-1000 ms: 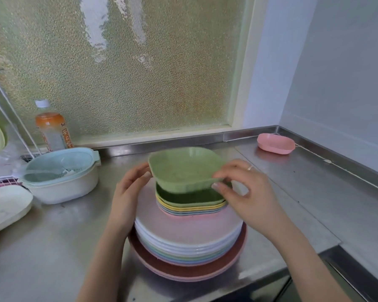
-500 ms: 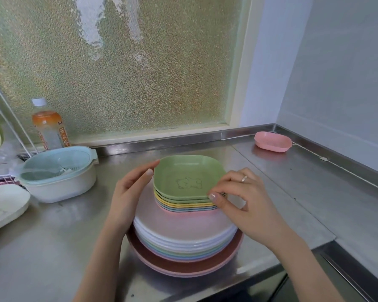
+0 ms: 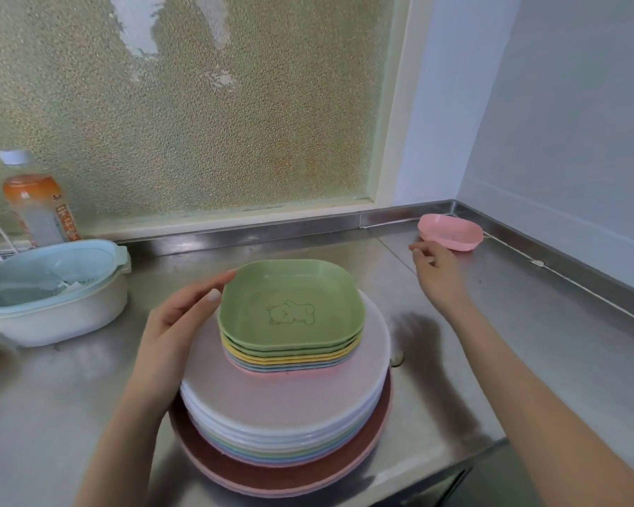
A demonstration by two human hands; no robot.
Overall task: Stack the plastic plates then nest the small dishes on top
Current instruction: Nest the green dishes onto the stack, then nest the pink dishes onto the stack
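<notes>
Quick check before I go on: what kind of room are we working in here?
Most likely a home kitchen: a steel counter with a raised back edge under a frosted window, a stack of plastic plates, and a drink bottle beside a strainer basin.

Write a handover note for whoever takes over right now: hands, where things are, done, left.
Left hand: open, fingertips against the left edge of the green bear dish, steadying it.
Right hand: open, empty, reaching toward the pink dish in the back right corner of the steel counter, not touching it yet.
Done: round plates stacked; small square dishes nested on top, green one uppermost.
Left: pick up the pink dish and nest it on the pile.
</notes>
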